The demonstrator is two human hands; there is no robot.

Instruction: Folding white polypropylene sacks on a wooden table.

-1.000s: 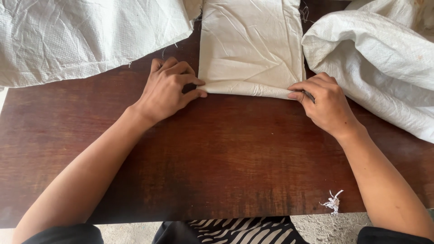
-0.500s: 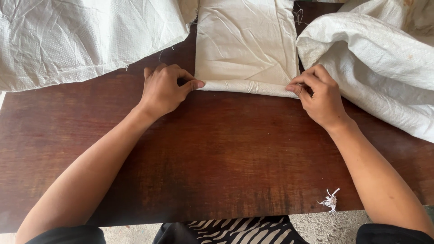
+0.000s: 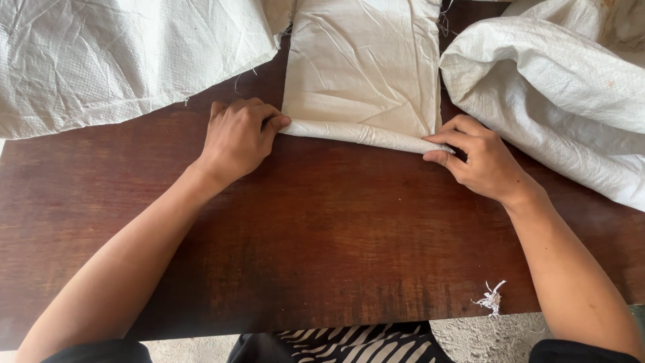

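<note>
A narrow white woven sack (image 3: 366,74) lies flat on the dark brown wooden table (image 3: 322,235), running away from me. Its near end is rolled into a tight tube (image 3: 359,134). My left hand (image 3: 236,138) pinches the left end of that roll with thumb and fingers. At the roll's right end my right hand (image 3: 478,160) grips it the same way. Both wrists rest on the tabletop.
A large crumpled white woven sack (image 3: 127,60) covers the far left of the table. Another bulky white sack (image 3: 557,94) is heaped at the right. A small tuft of white threads (image 3: 490,299) lies near the table's front edge. Striped cloth (image 3: 349,343) shows below.
Both hands have moved slightly away from me with the sack's rolled end, and the roll looks a little thicker and tilts down to the right.
</note>
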